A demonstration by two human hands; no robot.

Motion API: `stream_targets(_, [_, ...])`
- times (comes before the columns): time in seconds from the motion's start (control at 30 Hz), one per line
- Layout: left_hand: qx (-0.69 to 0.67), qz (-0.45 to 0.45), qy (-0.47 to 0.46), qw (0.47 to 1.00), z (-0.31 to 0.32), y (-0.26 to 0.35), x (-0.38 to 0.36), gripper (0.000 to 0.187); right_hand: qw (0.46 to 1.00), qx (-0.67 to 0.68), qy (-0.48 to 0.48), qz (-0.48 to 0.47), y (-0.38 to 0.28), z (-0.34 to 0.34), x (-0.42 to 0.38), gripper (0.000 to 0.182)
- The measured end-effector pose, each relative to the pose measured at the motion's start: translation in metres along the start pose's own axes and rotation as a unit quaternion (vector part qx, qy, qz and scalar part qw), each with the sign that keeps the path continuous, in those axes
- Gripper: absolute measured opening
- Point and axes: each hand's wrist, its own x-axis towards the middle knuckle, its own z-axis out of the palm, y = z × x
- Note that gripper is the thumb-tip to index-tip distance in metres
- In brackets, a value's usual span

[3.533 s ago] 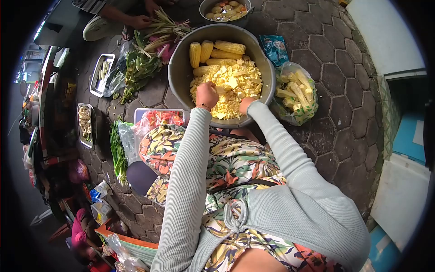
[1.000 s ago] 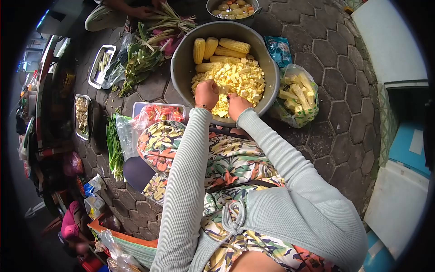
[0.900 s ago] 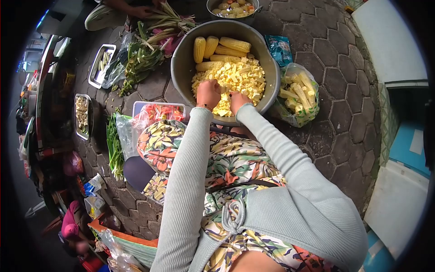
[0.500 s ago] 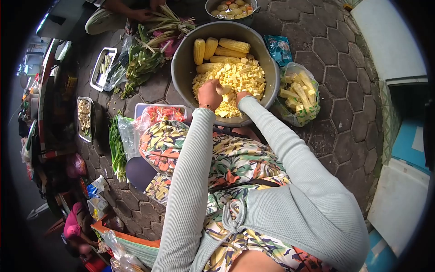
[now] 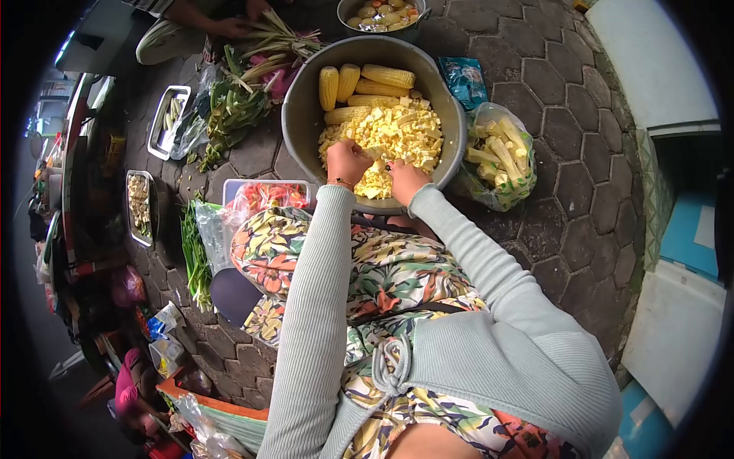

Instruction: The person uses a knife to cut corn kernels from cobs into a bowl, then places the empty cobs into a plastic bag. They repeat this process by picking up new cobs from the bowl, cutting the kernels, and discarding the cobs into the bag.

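Grey hexagonal paving carries everything, and a big metal basin (image 5: 300, 115) sits on it just ahead of the person's knees. Left hand (image 5: 348, 161) is curled shut over the near edge of the heap of cut corn (image 5: 394, 134) inside the basin; it seems to pinch a pale piece, though the fingers hide what it is. Right hand (image 5: 405, 178) is beside it, almost touching, fingers bent down into the same heap; whether it grips anything I cannot tell. Beyond both hands, at the far side of the basin, lie whole cobs (image 5: 359, 83). Right of the right hand stands a clear bag (image 5: 501, 157) of pale stalk pieces, and beyond it a blue packet (image 5: 462, 79) whose print is too small to read. Left of the left hand is a tray of red chillies (image 5: 264, 199) under plastic, then greens (image 5: 233, 115) farther out. Another person's hand (image 5: 229, 27) works at the top edge, the body cut off by the frame.
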Motion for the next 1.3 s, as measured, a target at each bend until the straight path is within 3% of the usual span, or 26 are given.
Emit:
stream_targets(0.23, [0.015,0.011,0.004,1.0,0.002,-0.005,0.001,0.023,0.998,-0.015,-0.004,0.06,0.01,0.042,0.05,0.022])
stream_targets(0.5, [0.031,-0.032,0.033,0.998,0.005,-0.003,-0.001,0.028,0.996,0.019,-0.014,0.086,0.003,0.03,0.026,0.025])
stream_targets(0.53, [0.029,-0.028,0.021,0.999,0.005,-0.003,-0.001,0.028,0.99,0.043,0.004,0.132,0.004,0.035,0.023,0.026])
stream_targets(0.7, [0.023,-0.024,0.017,0.999,0.007,0.0,-0.004,0.026,0.99,0.055,-0.024,0.13,0.008,0.038,0.052,0.029])
stream_targets(0.77, [0.019,-0.007,0.008,1.0,0.005,0.002,-0.006,0.027,0.991,-0.065,-0.074,0.087,0.016,0.047,0.075,0.031])
stream_targets(0.83, [0.024,-0.02,0.002,0.999,-0.001,0.001,-0.011,0.018,0.991,-0.066,-0.074,0.086,0.015,0.038,0.066,0.032])
stream_targets(0.9, [0.05,0.123,0.052,0.99,0.0,-0.015,-0.004,0.009,0.992,-0.075,-0.068,0.079,0.035,0.05,0.083,0.033])
stream_targets(0.93, [0.013,0.114,-0.008,0.993,-0.006,-0.017,-0.008,0.012,0.983,-0.152,-0.106,0.018,0.033,0.042,0.079,0.033])
stream_targets(0.97, [0.015,0.11,-0.008,0.994,-0.009,-0.016,-0.01,0.012,0.958,-0.233,-0.155,-0.07,0.039,0.034,0.071,0.032])
stream_targets(1.1, [-0.019,0.135,0.011,0.991,0.002,-0.012,-0.008,0.013,0.984,-0.137,-0.095,-0.063,0.048,0.013,0.033,0.031])
stream_targets(1.17, [-0.027,0.009,0.064,0.998,0.002,-0.003,-0.007,0.021,0.992,-0.1,-0.067,-0.045,0.04,0.002,0.019,0.031])
stream_targets(1.2, [-0.002,-0.013,0.072,0.997,0.001,-0.005,-0.006,0.032,0.998,-0.054,-0.038,-0.012,0.032,-0.002,0.015,0.032])
stream_targets(1.23, [-0.003,-0.013,0.071,0.997,0.002,-0.004,-0.006,0.032,1.0,-0.008,-0.01,0.021,0.027,-0.003,0.013,0.032])
stream_targets(1.3, [-0.051,-0.125,0.074,0.988,0.003,-0.007,-0.006,0.037,0.999,-0.021,-0.014,0.028,0.026,0.008,0.022,0.032])
